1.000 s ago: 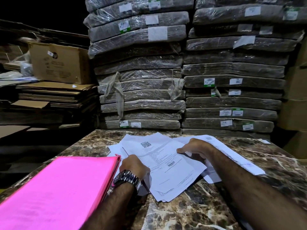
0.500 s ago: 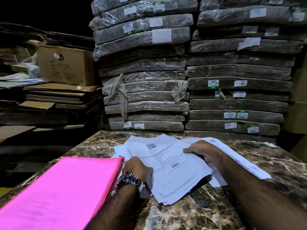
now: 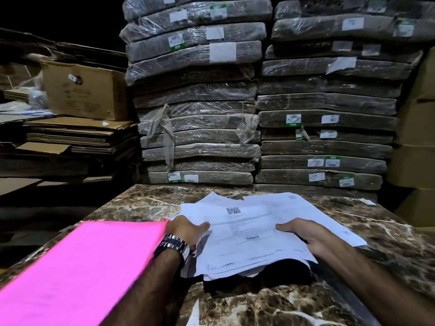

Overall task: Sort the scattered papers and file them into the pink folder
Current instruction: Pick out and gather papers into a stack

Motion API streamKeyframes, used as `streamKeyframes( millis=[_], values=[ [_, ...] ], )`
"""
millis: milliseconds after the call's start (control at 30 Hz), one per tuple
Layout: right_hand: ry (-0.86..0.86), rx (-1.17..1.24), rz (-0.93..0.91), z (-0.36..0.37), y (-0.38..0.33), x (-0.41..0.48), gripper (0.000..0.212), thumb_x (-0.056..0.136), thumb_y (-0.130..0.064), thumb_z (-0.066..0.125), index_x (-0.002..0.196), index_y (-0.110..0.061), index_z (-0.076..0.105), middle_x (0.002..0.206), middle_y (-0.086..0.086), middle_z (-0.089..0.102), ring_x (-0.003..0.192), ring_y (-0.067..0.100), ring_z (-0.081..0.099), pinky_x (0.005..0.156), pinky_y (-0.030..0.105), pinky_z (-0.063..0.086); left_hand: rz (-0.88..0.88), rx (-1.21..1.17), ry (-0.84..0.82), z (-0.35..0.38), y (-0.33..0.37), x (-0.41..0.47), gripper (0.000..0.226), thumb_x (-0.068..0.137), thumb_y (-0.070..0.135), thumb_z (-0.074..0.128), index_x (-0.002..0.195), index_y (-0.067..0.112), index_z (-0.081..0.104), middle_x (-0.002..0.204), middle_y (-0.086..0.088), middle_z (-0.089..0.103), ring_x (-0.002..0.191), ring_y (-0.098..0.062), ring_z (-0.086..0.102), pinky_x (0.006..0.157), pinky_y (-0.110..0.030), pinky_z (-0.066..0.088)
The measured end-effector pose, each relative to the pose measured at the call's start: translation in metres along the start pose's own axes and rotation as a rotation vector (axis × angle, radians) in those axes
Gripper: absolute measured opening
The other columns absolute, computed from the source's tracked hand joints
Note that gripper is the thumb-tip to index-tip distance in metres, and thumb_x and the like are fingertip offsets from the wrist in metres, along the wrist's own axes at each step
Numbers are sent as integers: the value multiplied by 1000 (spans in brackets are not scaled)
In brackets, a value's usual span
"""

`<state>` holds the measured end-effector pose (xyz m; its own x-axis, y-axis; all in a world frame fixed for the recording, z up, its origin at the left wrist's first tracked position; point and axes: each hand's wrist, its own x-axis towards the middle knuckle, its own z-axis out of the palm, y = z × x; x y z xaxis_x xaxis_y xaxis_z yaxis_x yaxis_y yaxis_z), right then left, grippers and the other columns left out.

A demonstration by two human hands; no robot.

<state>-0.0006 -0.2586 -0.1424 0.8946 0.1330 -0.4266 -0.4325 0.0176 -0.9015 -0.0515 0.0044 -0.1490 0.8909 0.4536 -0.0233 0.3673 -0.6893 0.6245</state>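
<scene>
Roughly midway: our left hand (image 3: 186, 230) and right hand (image 3: 306, 236) pinch the bunched papers (image 3: 244, 248); pink folder (image 3: 89, 267) closed, filing pending.

The white printed papers (image 3: 247, 245) are lying in a loose, overlapping pile at the middle of the worktop (image 3: 235, 307), their near edge hanging clear of it. The closed pink folder (image 3: 82, 267) is lying flat along the left edge, just beside them.

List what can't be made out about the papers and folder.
Head view:
papers: print too small and blurred; lower sheets covered by the top one.
folder: near end cut by the frame edge; contents hidden by its cover.
left hand: fingers hidden, only the thumb shows.
</scene>
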Motion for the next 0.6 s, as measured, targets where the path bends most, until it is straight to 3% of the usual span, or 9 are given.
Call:
streamKeyframes(
  millis=[100,167,267,333,367,433,533,600],
  values=[
    [44,-45,-39,-8,8,-20,21,86,2,64,105,11,63,99,27,71,81,37,70,58,37,58,11,-82,-73,-1,2,-3,48,76,57,68,89,10,66,87,-8,70,82,-25,68,64,-26,49],
    [61,-61,-62,-12,14,-27,24,85,2,67,107,11,63,98,27,71,83,39,71,58,38,58,45,-86,-100,-1,4,-4,43,78,53,69,92,13,64,92,-4,69,87,-23,66,63,-25,46],
    [89,-97,-90,-15,19,-32,26,84,2,68,108,10,63,99,26,71,85,41,70,64,41,59,36,-172,-120,2,5,-6,32,75,42,77,69,18,57,77,2,63,72,-17,59,53,-23,42],
    [100,-117,-100,-14,20,-34,26,84,2,69,108,10,63,97,26,72,83,40,71,67,43,59,21,-223,-148,4,5,-5,28,72,40,80,66,16,68,79,4,71,75,-16,63,60,-21,49],
    [102,-121,-106,-13,20,-35,25,84,1,69,107,9,63,95,25,72,82,39,71,65,41,59,17,-238,-175,3,7,-7,28,72,38,80,59,15,70,71,6,71,70,-13,62,57,-17,49],
    [116,-145,-125,-10,20,-36,24,84,1,69,106,9,63,95,24,72,81,38,72,64,40,59,12,-280,-208,5,10,-11,35,75,32,79,48,17,62,51,9,60,55,-8,51,41,-11,35],
    [126,-170,-166,-6,22,-35,22,85,1,68,105,6,61,99,22,72,85,38,71,78,50,58,31,-365,-223,9,15,-13,31,77,21,78,56,14,56,36,12,54,46,-5,53,36,-9,33],
    [134,-205,-195,-4,24,-35,27,84,-1,69,109,4,61,101,19,72,86,37,72,83,52,57,22,-449,-278,10,16,-15,24,78,13,77,68,9,56,46,12,61,46,-3,59,45,-12,44]
  ],
)
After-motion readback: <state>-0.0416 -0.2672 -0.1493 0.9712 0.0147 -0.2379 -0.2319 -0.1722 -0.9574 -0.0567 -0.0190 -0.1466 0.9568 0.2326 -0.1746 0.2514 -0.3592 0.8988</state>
